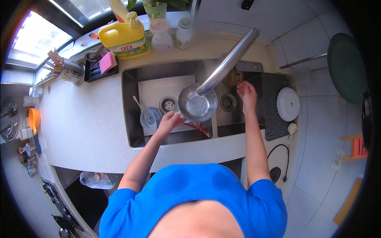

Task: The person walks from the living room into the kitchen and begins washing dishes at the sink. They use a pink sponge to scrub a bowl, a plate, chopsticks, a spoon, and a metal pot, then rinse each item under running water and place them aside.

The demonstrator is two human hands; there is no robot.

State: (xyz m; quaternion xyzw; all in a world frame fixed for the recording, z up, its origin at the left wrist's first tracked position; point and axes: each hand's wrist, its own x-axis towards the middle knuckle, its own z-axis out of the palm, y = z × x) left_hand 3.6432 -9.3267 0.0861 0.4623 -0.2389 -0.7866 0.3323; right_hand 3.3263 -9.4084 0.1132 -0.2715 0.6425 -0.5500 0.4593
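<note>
A round metal bowl (203,113) is held under the tap's spout over the divider between two sink basins, with water in it. My left hand (171,121) is closed on the bowl's left rim. My right hand (248,95) hovers over the right basin, apart from the bowl, its fingers loosely bent and nothing visible in them. Beyond its fingertips is a brownish clump (235,78), its kind unclear. The long metal spout (230,59) slants down to the bowl. In the left basin sit a blue-and-white bowl (154,123) with a spoon and several reddish chopsticks (201,130).
On the back counter stand a yellow detergent jug (123,37) and two jars. A pink sponge (107,62) rests on a black rack beside a metal chopstick holder (72,72). To the right, a white plate (287,104) lies on a dark drying mat (274,129).
</note>
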